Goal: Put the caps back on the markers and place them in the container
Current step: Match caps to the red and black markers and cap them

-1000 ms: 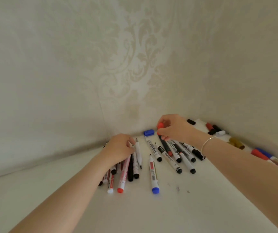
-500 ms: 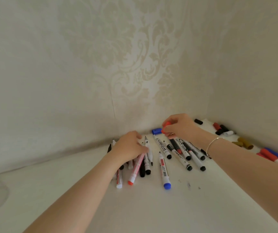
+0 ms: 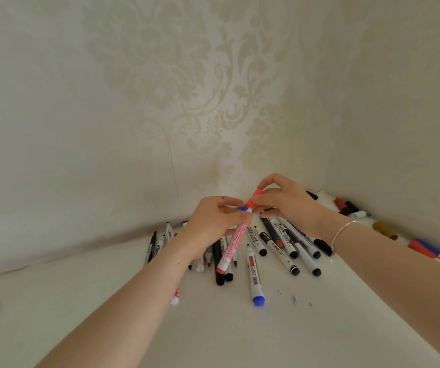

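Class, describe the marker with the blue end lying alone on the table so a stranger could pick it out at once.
Start at the corner where the patterned walls meet the white table, then come toward the camera past both hands. The blue-ended marker lies alone nearest you, white-barrelled with a red label; its neighbours end in black or red.

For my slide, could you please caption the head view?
Left hand holds a red marker while right hand brings its red cap to the tip, above loose markers.
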Demonstrator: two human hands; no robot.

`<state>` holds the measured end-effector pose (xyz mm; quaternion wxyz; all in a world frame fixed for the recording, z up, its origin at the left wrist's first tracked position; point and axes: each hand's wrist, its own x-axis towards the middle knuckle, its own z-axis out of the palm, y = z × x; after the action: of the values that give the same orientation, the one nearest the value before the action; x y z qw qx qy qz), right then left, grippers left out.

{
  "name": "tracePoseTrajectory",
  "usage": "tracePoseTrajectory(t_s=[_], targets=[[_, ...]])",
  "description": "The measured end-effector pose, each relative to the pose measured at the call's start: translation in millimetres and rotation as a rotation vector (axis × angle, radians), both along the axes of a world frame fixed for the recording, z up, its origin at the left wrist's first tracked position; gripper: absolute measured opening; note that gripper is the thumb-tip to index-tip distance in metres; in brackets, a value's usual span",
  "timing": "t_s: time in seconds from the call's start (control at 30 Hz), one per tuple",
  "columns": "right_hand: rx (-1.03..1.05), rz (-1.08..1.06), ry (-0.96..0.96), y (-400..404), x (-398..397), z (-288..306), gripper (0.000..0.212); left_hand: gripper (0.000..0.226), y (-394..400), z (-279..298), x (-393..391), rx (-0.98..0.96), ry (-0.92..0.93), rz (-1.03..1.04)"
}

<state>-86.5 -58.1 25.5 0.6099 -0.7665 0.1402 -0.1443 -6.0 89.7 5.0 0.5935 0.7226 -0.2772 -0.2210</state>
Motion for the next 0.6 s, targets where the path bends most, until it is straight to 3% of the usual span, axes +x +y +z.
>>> tracePoseTrajectory(t_s=[0.23, 0.43, 0.6], targets=[[0.029, 0.046, 0.024, -2, -3, 4, 0.019, 0.024, -4, -3, -2, -0.044, 0.056, -0.014], [0.205, 0.047, 0.001, -4, -5, 6, 0.019, 0.034, -8, -5, -16, -0.022, 0.290, -0.119], [0.178, 0.087, 0.013, -8, -7, 4, 0.025, 0.029, -16, -5, -19, -0.060, 0.370, -0.110]])
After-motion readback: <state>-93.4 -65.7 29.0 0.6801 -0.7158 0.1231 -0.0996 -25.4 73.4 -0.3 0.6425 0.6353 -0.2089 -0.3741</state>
